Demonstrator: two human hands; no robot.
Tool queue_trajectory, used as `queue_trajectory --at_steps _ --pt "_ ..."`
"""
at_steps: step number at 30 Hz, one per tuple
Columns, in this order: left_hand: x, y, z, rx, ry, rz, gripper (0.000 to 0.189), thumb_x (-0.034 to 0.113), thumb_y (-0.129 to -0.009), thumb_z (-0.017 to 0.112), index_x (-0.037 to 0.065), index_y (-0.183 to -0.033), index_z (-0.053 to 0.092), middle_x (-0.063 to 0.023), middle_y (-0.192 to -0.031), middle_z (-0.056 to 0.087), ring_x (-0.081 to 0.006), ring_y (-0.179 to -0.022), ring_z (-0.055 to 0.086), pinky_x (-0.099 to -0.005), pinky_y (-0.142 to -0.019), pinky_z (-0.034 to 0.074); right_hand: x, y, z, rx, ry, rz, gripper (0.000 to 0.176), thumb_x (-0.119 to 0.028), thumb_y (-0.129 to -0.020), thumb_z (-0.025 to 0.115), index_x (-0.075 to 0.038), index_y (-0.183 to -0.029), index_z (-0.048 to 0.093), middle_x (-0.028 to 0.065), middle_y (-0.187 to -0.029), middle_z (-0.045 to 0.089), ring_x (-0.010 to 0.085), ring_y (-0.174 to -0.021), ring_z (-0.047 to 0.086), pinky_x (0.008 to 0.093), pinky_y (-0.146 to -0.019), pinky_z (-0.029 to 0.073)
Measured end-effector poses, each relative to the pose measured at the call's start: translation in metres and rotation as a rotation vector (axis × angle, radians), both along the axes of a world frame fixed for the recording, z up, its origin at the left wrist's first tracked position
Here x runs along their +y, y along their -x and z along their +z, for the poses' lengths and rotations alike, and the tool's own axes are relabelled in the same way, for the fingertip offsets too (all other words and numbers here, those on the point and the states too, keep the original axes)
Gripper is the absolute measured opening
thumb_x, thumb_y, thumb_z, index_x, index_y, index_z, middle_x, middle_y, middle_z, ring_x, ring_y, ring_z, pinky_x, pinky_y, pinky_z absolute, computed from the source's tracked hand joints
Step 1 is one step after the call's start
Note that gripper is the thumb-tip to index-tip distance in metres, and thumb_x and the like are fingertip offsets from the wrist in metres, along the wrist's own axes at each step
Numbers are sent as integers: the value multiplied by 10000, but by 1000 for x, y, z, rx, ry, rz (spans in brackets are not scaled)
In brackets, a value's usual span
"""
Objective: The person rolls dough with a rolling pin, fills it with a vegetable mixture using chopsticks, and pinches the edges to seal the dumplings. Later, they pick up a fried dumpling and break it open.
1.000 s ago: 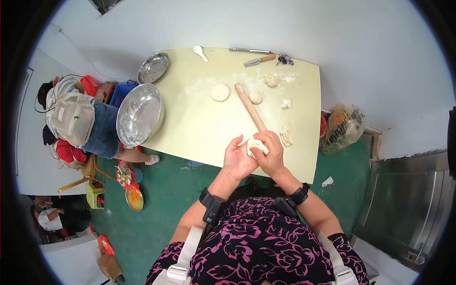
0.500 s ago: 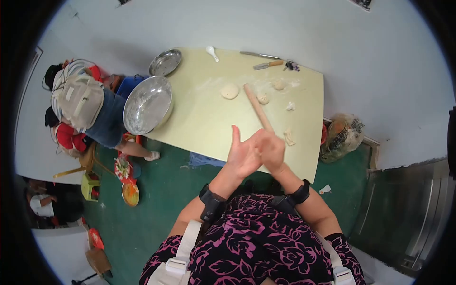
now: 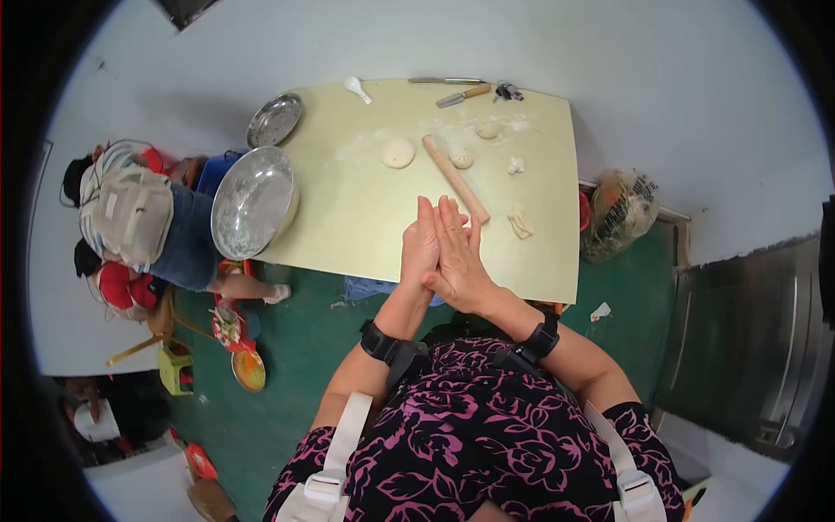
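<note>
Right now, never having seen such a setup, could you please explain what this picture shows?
There is no machine: a person works with bare hands, and one camera on their head looks down, so the flowered clothing below is their own. The left hand and right hand are pressed flat, palm to palm, above the pale table, near its front edge. Whether anything lies between them is hidden. On the table lie a rolling pin, a flat dough disc, dough balls, scraps, a spoon, a knife and keys. A large metal bowl and a metal tray sit at its left edge, beside another person bending over.
</note>
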State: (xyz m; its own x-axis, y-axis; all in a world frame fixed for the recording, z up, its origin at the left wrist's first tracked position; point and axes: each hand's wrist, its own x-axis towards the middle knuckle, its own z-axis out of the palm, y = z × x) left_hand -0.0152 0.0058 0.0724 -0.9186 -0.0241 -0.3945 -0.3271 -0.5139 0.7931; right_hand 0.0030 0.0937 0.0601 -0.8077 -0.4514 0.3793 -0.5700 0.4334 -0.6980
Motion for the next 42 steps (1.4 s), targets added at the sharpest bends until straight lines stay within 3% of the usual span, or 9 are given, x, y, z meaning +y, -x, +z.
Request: queue_trajectory --at_steps 4,11,15,22,25,29,30,34,42 --pt "-14 13 -29 -40 83 98 527 528 -824 459 13 -744 530 -73 -569 498 -170 -447 495 -288 -421 448 6 0 5 111 330 -161 805 -585 -843 257 15 -1351 82 213 -1405 71 317 -1290 154 443 -1036 -4" --pt "-6 8 -57 -100 -266 7 450 486 -849 452 126 -592 369 -7 -514 381 -131 -425 424 -251 -384 391 11 2 -7 7 201 -220 482 -316 -867 438 -11 -1236 379 221 -1324 272 359 -1203 303 441 -994 216" --pt "12 -11 -24 62 -281 -244 731 598 -853 210 6 -1276 271 -112 -1262 378 -208 -1177 373 -333 -974 320 0 4 -42 70 163 -411 393 -228 -842 484 -15 -1171 460 238 -1302 307 371 -1192 310 432 -995 218" --pt "20 -20 1 -72 -577 -27 894 672 -793 273 -8 -1346 95 -166 -1417 47 -269 -1312 81 -385 -1052 127 19 14 -47 -532 842 -410 249 -205 -847 524 31 -916 558 160 -862 594 218 -725 605 281 -631 487" --pt "3 -19 -22 -54 -73 -318 876 621 -806 360 -7 -1347 77 -178 -1417 -42 -300 -1314 13 -441 -1050 79 49 39 -37 -949 1045 -283 284 -273 -863 500 8 -894 523 64 -678 541 115 -460 517 213 -392 412" --pt "7 -21 -46 -184 -192 -301 748 453 -833 497 -23 -1314 179 -218 -1382 131 -310 -1303 90 -459 -1037 144 49 40 -39 -968 1030 -147 371 -330 -894 444 13 -1005 530 62 -832 568 104 -693 540 226 -607 443" --pt "14 -23 -39 -108 -206 -250 531 334 -840 546 -52 -1165 381 -194 -1223 399 -282 -1198 344 -415 -971 322 46 40 -40 -901 1074 -124 396 -342 -899 432 15 -1041 528 66 -880 571 101 -758 540 232 -665 442" --pt "24 -22 -46 -61 86 -170 201 176 -839 559 0 -936 558 -72 -866 596 -143 -759 601 -207 -655 502 52 30 -44 -967 801 -48 491 -411 -912 354 -9 -1164 481 78 -1134 492 119 -1028 436 291 -848 388" --pt "14 -25 -49 79 440 -81 147 173 -791 626 31 -824 609 -17 -728 594 -74 -630 526 -203 -583 412 77 35 -34 -1195 633 23 283 -137 -778 638 35 -984 547 52 -836 575 80 -647 547 196 -543 490"
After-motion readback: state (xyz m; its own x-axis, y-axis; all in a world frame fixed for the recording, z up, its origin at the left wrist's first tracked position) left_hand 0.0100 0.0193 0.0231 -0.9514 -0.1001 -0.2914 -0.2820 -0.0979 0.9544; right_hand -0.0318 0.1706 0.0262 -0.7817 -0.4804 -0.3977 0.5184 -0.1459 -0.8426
